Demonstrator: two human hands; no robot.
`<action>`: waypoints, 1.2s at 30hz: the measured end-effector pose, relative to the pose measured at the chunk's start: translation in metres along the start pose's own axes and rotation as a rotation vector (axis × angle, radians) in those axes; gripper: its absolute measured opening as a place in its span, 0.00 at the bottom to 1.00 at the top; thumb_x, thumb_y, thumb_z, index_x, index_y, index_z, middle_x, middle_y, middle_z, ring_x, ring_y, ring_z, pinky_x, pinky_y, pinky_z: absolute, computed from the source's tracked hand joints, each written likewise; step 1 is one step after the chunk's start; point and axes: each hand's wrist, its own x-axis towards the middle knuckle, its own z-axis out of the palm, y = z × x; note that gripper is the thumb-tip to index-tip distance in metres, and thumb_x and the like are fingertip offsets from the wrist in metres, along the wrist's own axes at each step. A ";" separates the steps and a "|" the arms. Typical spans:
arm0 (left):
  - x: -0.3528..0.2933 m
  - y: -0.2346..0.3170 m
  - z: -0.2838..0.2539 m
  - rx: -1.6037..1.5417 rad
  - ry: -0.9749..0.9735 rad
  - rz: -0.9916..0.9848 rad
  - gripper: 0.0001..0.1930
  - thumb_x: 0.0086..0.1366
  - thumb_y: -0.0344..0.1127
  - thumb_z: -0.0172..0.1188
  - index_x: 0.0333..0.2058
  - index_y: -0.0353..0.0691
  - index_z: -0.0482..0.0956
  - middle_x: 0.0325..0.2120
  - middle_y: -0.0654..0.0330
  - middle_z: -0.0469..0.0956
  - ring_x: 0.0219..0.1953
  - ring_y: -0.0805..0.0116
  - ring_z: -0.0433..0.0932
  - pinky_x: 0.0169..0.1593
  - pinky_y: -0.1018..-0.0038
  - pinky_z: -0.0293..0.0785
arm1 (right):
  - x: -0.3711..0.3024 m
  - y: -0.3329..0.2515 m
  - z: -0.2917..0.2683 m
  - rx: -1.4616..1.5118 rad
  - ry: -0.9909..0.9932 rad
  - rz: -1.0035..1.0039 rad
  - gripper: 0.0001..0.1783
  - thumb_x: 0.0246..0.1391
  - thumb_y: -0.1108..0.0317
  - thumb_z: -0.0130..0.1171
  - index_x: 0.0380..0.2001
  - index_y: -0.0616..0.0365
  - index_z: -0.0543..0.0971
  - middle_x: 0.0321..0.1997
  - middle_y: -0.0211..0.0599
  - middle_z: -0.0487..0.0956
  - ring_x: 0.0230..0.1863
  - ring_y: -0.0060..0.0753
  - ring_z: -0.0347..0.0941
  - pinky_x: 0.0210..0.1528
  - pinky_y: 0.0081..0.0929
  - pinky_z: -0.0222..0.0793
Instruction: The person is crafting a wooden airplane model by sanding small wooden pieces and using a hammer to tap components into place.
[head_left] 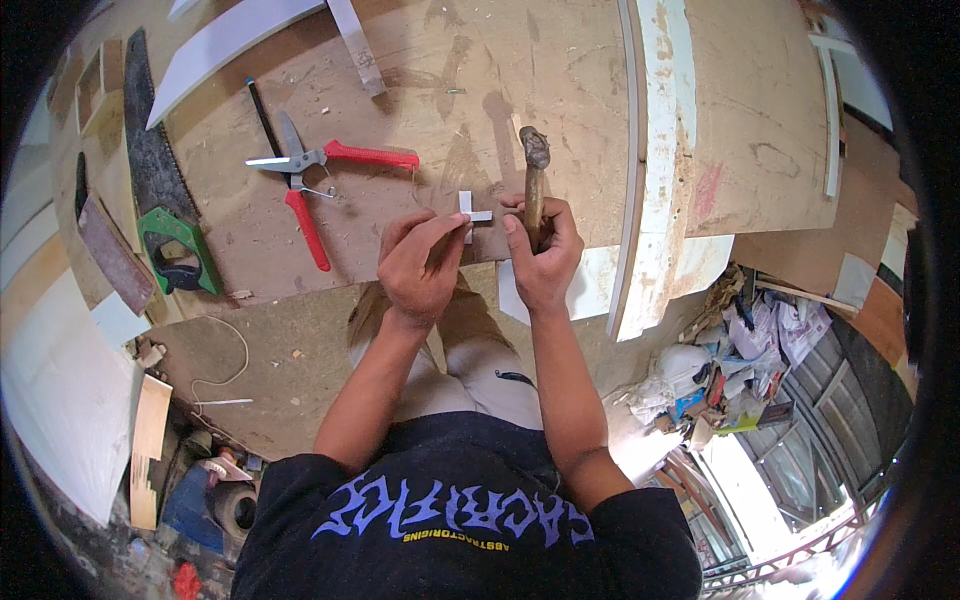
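At centre frame, the left hand (418, 268) pinched a white cross (480, 216) in its fingertips — apparently to steady it — while the right hand (546, 264) gripped a hammer (534, 182) by its handle, seemingly for control.

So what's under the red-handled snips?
A slim black rod passes under the snips; wooden tabletop shows around them. Whatever the snips directly cover can't be seen.

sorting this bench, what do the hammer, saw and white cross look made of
Hammer: head likely steel, dull dark grey; handle likely wood, worn brown. Saw: blade apparently steel, blotchy grey; handle probably plastic, solid green. White cross: plastic or painted wood, smooth, no grain visible.
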 end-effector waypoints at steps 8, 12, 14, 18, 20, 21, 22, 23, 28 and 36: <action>-0.002 -0.001 0.004 0.008 0.020 0.020 0.16 0.56 0.21 0.76 0.39 0.41 0.78 0.34 0.58 0.89 0.37 0.63 0.84 0.43 0.73 0.79 | 0.000 0.003 0.002 0.024 0.033 -0.019 0.09 0.61 0.69 0.68 0.40 0.61 0.80 0.37 0.36 0.89 0.29 0.19 0.78 0.33 0.21 0.73; -0.007 -0.007 0.009 -0.034 0.065 0.021 0.16 0.56 0.21 0.76 0.36 0.42 0.77 0.35 0.62 0.89 0.37 0.64 0.83 0.42 0.72 0.79 | -0.002 0.003 0.001 0.013 0.019 0.011 0.10 0.60 0.69 0.68 0.41 0.61 0.79 0.37 0.37 0.89 0.33 0.22 0.83 0.36 0.24 0.77; -0.008 -0.009 0.012 -0.053 0.084 0.020 0.15 0.55 0.21 0.76 0.35 0.42 0.79 0.35 0.63 0.89 0.37 0.64 0.83 0.42 0.71 0.78 | -0.001 0.001 0.000 0.003 0.011 0.022 0.10 0.60 0.69 0.68 0.40 0.61 0.79 0.37 0.37 0.89 0.34 0.24 0.84 0.37 0.25 0.78; -0.008 -0.010 0.012 -0.041 0.077 0.031 0.16 0.55 0.21 0.76 0.35 0.42 0.77 0.35 0.63 0.89 0.37 0.64 0.84 0.42 0.71 0.78 | -0.001 0.003 0.002 0.032 0.030 -0.007 0.10 0.59 0.69 0.68 0.40 0.61 0.79 0.37 0.37 0.89 0.33 0.24 0.83 0.37 0.25 0.78; -0.007 -0.009 0.012 -0.032 0.077 0.033 0.16 0.55 0.21 0.76 0.35 0.43 0.76 0.35 0.63 0.89 0.37 0.64 0.84 0.42 0.71 0.78 | -0.001 0.004 0.002 0.039 0.027 -0.021 0.10 0.59 0.69 0.68 0.40 0.61 0.79 0.37 0.36 0.89 0.32 0.23 0.83 0.36 0.25 0.77; -0.007 -0.008 0.012 -0.025 0.075 0.034 0.16 0.55 0.21 0.76 0.34 0.43 0.76 0.35 0.63 0.89 0.36 0.64 0.84 0.42 0.71 0.78 | 0.000 0.003 0.002 0.036 0.021 -0.025 0.10 0.59 0.69 0.68 0.40 0.60 0.79 0.37 0.36 0.89 0.32 0.23 0.82 0.36 0.24 0.77; -0.006 -0.007 0.011 -0.017 0.074 0.036 0.17 0.55 0.21 0.76 0.34 0.43 0.75 0.35 0.63 0.89 0.36 0.64 0.84 0.42 0.71 0.78 | 0.000 0.002 0.002 0.032 0.014 -0.028 0.10 0.59 0.70 0.68 0.40 0.60 0.79 0.37 0.36 0.89 0.31 0.22 0.82 0.35 0.24 0.77; -0.006 -0.007 0.011 -0.013 0.074 0.035 0.17 0.55 0.21 0.76 0.33 0.43 0.75 0.35 0.63 0.89 0.36 0.64 0.84 0.42 0.71 0.78 | 0.000 0.002 0.001 0.031 0.009 -0.013 0.10 0.59 0.70 0.68 0.40 0.60 0.79 0.37 0.36 0.89 0.31 0.21 0.82 0.35 0.23 0.77; -0.006 -0.004 0.010 0.075 0.046 0.052 0.17 0.54 0.20 0.77 0.32 0.43 0.76 0.36 0.63 0.89 0.37 0.64 0.83 0.42 0.71 0.78 | -0.001 0.001 0.002 0.067 0.023 0.009 0.09 0.59 0.70 0.69 0.39 0.59 0.79 0.35 0.34 0.89 0.29 0.17 0.79 0.31 0.21 0.74; -0.004 -0.003 0.009 0.099 0.045 0.084 0.15 0.51 0.20 0.77 0.36 0.42 0.84 0.32 0.64 0.85 0.36 0.64 0.81 0.40 0.71 0.77 | -0.002 0.002 0.001 0.028 0.005 0.000 0.10 0.59 0.70 0.69 0.40 0.58 0.80 0.34 0.33 0.89 0.28 0.18 0.80 0.31 0.22 0.74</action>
